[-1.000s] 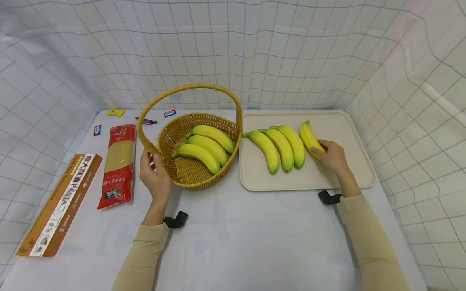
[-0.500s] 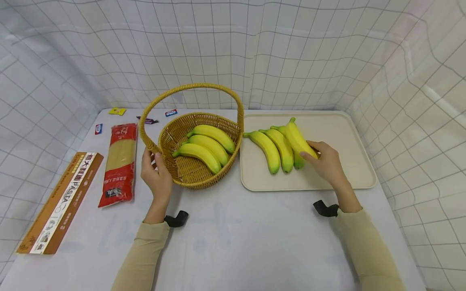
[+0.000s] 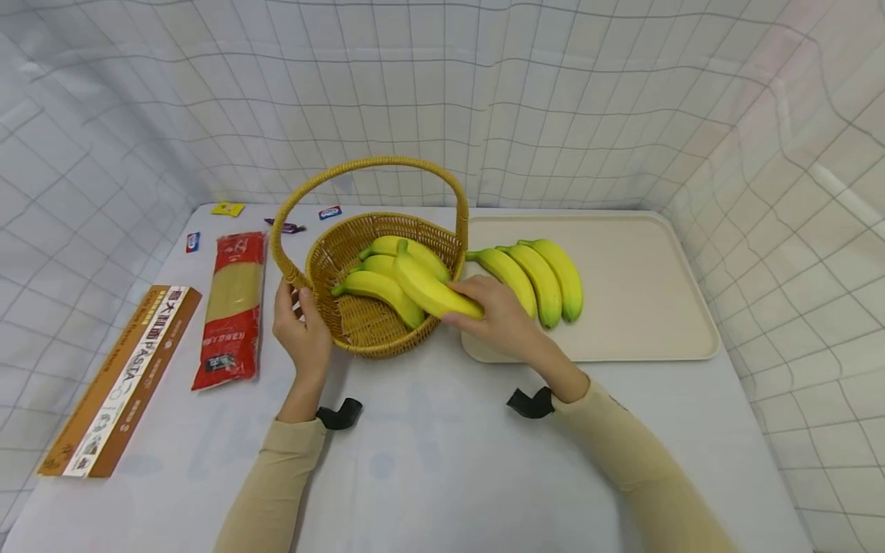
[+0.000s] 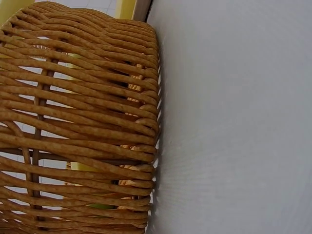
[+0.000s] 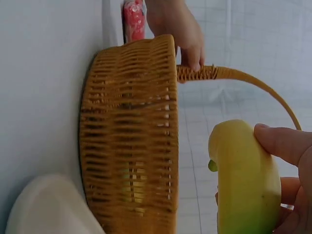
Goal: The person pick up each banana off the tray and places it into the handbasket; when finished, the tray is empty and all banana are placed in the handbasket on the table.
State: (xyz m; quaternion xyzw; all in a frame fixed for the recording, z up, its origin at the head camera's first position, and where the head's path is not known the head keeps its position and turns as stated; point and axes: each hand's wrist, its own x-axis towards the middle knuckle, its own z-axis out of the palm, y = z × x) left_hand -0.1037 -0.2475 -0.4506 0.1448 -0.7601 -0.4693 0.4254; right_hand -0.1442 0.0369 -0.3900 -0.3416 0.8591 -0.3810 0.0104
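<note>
A yellow banana with a green tip [image 3: 432,288] is pinched between thumb and fingers of my right hand [image 3: 501,319]. It hangs over the right rim of a round wicker basket [image 3: 366,330], overlapping the bananas inside in the head view. Several bananas [image 3: 376,292] lie in that basket. My left hand [image 3: 304,330] grips the foot of the basket's tall handle [image 3: 373,162] on the left side. In the right wrist view the held banana [image 5: 246,180] is above the basket's rim, and the left hand [image 5: 178,27] pinches the handle at the far side.
A beige tray [image 3: 643,292] stands right of the basket, with 3 bananas [image 3: 546,284] on its left part. To the left lie a red noodle packet [image 3: 231,307] and a long brown pasta box [image 3: 120,384]. Small wrapped sweets [image 3: 330,212] are behind.
My right hand has lifted a banana off the tray and carried it left to above the basket. My left hand keeps its hold on the handle.
</note>
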